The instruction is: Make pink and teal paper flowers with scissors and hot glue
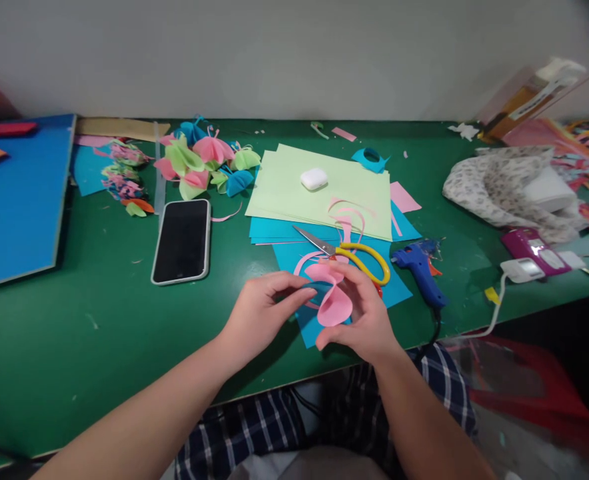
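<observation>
My left hand (260,308) pinches the edge of a small blue paper piece (319,289) between thumb and fingers. Curved around a pink paper shape (335,308), my right hand (372,321) holds it with thumb and fingers wide apart. The pink paper is pinched in at its middle and touches the blue piece. Just beyond the hands lie scissors with yellow handles (382,267), their blades pointing up to the left. Blue paper sheets (294,230) and curled pink offcuts lie beneath. How the two papers join is hidden.
A phone (182,241) lies left of the hands, with folded paper flowers (194,157) behind it. Green sheets (274,180) carry a white case (314,179). At right are a blue glue gun (424,273), a patterned cloth (479,187) and a purple power socket (534,250).
</observation>
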A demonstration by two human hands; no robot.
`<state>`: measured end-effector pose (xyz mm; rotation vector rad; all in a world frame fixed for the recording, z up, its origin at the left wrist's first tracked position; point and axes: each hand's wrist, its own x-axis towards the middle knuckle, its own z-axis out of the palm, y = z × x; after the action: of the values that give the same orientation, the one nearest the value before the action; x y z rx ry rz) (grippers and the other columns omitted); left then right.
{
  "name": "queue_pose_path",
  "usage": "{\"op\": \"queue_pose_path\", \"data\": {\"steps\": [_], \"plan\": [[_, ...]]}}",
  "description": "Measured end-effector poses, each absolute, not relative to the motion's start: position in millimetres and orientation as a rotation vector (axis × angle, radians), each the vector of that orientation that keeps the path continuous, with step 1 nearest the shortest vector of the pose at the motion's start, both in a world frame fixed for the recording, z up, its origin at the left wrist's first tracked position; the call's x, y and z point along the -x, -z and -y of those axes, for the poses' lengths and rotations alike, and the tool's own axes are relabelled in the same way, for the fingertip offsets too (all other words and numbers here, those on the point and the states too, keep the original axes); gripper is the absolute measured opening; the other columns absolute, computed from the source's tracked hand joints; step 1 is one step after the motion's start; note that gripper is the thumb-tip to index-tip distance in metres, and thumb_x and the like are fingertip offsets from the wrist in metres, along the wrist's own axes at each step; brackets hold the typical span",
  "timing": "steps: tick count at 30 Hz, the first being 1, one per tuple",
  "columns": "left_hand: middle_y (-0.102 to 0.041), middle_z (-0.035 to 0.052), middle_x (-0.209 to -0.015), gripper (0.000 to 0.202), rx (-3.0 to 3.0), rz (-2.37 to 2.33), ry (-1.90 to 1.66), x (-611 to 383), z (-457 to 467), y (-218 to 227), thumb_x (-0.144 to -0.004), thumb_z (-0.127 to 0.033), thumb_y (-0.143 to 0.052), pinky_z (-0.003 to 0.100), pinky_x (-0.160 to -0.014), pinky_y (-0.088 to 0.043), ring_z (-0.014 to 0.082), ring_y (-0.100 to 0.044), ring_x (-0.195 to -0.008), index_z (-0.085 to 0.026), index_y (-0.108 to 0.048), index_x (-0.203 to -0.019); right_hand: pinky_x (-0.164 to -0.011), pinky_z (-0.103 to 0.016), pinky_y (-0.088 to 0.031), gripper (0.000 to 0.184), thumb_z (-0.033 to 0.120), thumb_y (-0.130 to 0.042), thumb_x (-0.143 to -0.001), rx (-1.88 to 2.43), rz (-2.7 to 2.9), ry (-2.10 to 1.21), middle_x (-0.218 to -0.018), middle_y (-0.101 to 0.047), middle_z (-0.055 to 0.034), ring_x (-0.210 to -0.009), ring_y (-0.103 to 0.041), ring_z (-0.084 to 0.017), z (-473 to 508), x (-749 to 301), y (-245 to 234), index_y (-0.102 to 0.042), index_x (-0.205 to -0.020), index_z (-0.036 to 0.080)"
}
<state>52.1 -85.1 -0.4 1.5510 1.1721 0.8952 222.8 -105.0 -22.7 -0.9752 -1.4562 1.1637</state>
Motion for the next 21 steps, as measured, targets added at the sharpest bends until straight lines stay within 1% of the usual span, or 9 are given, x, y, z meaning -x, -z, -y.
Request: {"op": "queue_pose_path", "data": {"steps": [4, 8, 11, 13, 16, 18, 21], "plan": [[-0.069, -0.0012, -0.079, 0.009, -1.716, -1.158, -0.84, -50, 85, 2, -0.08, -0.026, -0.061, 0.02, -0.063, -0.045, 0.0117, -0.061, -0.07, -0.021, -0.069, -0.08, -0.09, -0.041, -0.049, 0.069, 0.028, -0.086, -0.048, 1.029, 1.428, -1.16, -0.112, -0.061, -0.0037, -0.108, -0.056, -0.026, 104, -225, 18, -0.055, -0.11, 0.031], [-0.069, -0.0003, -0.082, 0.011, -1.737, -1.147, -0.815, -50, 85, 1, -0.081, -0.027, -0.06, 0.021, -0.066, -0.045, 0.0127, -0.062, -0.073, -0.021, -0.069, -0.083, -0.084, -0.039, -0.052, 0.055, 0.028, -0.083, -0.055, 1.029, 1.38, -1.168, -0.101, -0.065, -0.0028, -0.102, -0.06, -0.025, 104, -224, 19, -0.058, -0.104, 0.031], [-0.068, -0.0006, -0.077, 0.01, -1.77, -1.167, -0.852, -50, 85, 1, -0.081, -0.026, -0.06, 0.021, -0.064, -0.045, 0.0126, -0.061, -0.07, -0.021, -0.069, -0.08, -0.081, -0.038, -0.053, 0.051, 0.03, -0.082, -0.057, 1.033, 1.367, -1.137, -0.105, -0.063, -0.0035, -0.102, -0.06, -0.025, 104, -225, 21, -0.058, -0.102, 0.03], [-0.067, -0.0012, -0.074, 0.01, -1.805, -1.18, -0.873, -50, 85, 0, -0.081, -0.026, -0.06, 0.021, -0.062, -0.044, 0.0118, -0.06, -0.067, -0.021, -0.069, -0.079, -0.085, -0.04, -0.051, 0.05, 0.032, -0.081, -0.058, 1.034, 1.402, -1.093, -0.108, -0.062, -0.0046, -0.105, -0.058, -0.026, 103, -227, 22, -0.058, -0.102, 0.029], [-0.067, -0.0016, -0.074, 0.01, -1.854, -1.18, -0.876, -50, 84, -1, -0.082, -0.025, -0.059, 0.02, -0.062, -0.043, 0.0112, -0.059, -0.068, -0.021, -0.068, -0.079, -0.091, -0.043, -0.047, 0.042, 0.032, -0.079, -0.061, 1.019, 1.489, -0.997, -0.109, -0.06, -0.0046, -0.11, -0.054, -0.026, 101, -231, 20, -0.06, -0.098, 0.029], [-0.067, -0.0015, -0.077, 0.011, -1.865, -1.172, -0.876, -50, 84, -1, -0.082, -0.024, -0.058, 0.02, -0.065, -0.044, 0.0114, -0.06, -0.071, -0.021, -0.068, -0.08, -0.093, -0.044, -0.046, 0.034, 0.03, -0.079, -0.062, 1.034, 1.572, -0.935, -0.11, -0.059, -0.004, -0.111, -0.053, -0.026, 100, -234, 17, -0.061, -0.09, 0.029], [-0.069, -0.0011, -0.088, 0.011, -1.832, -1.153, -0.887, -50, 84, -2, -0.083, -0.023, -0.057, 0.02, -0.075, -0.046, 0.0124, -0.062, -0.083, -0.022, -0.068, -0.083, -0.097, -0.046, -0.042, 0.028, 0.028, -0.081, -0.06, 1.067, 1.682, -0.821, -0.111, -0.059, -0.0036, -0.111, -0.053, -0.027, 100, -238, 12, -0.062, -0.081, 0.028]]}}
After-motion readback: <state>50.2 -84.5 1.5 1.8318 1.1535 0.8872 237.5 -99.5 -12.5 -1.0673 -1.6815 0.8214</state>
